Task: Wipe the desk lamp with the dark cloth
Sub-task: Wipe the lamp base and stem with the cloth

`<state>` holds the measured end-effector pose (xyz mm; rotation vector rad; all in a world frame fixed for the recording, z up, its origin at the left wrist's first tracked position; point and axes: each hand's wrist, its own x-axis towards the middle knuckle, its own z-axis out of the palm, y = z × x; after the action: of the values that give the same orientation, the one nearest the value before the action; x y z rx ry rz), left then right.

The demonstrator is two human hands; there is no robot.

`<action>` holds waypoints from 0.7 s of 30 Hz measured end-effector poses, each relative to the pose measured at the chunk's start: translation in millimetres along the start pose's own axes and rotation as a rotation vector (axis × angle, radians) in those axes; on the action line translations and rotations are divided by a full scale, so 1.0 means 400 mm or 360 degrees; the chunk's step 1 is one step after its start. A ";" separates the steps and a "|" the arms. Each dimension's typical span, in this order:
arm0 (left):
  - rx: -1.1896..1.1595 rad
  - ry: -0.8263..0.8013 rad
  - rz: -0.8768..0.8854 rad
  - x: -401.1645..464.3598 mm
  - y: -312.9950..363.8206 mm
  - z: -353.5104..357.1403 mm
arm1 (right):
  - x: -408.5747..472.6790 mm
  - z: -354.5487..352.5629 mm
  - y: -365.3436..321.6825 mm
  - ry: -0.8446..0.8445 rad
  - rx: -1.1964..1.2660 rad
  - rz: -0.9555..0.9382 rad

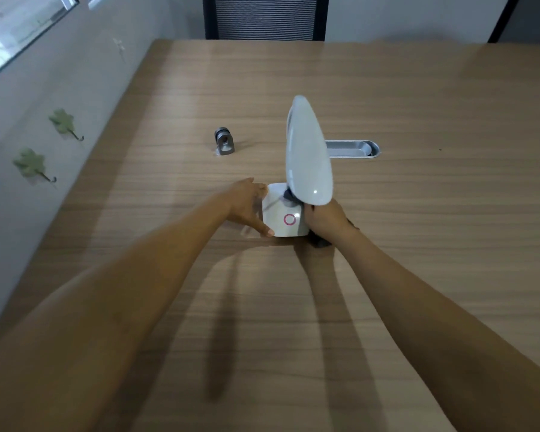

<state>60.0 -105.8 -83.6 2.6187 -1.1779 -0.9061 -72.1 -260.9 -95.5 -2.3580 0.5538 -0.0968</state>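
Observation:
A white desk lamp stands on the wooden desk. Its long oval head (307,151) tilts up and away, and its square base (282,218) bears a pink ring. My left hand (247,207) grips the left side of the base, thumb at the front corner. My right hand (328,219) presses against the right side of the base, under the lamp head. It is closed on the dark cloth (320,241), of which only a small corner shows below the hand.
A small metal bracket (224,144) stands on the desk (418,244) behind and left of the lamp. An oval metal cable slot (353,149) lies behind the lamp head. A dark chair (265,17) sits at the far edge. The wall with leaf-shaped hooks (63,123) runs along the left.

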 end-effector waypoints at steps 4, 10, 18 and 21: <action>0.0069 0.0007 -0.0001 0.006 -0.006 0.010 | -0.079 0.039 0.027 0.0060 -0.0175 -0.0171; 0.0063 0.0004 0.0025 -0.001 0.005 0.007 | -0.205 0.068 0.081 0.0081 -0.0579 -0.0372; -0.0009 -0.0018 0.0001 0.002 0.014 0.013 | 0.024 0.051 -0.003 0.0056 0.0054 0.0273; 0.0004 0.0005 -0.0012 0.002 0.015 0.014 | -0.008 0.070 -0.024 0.0022 -0.0072 0.0340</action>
<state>53.4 -109.8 -86.6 2.6273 -1.1699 -0.9018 -65.4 -235.8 -110.1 -2.3276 0.8179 -0.0031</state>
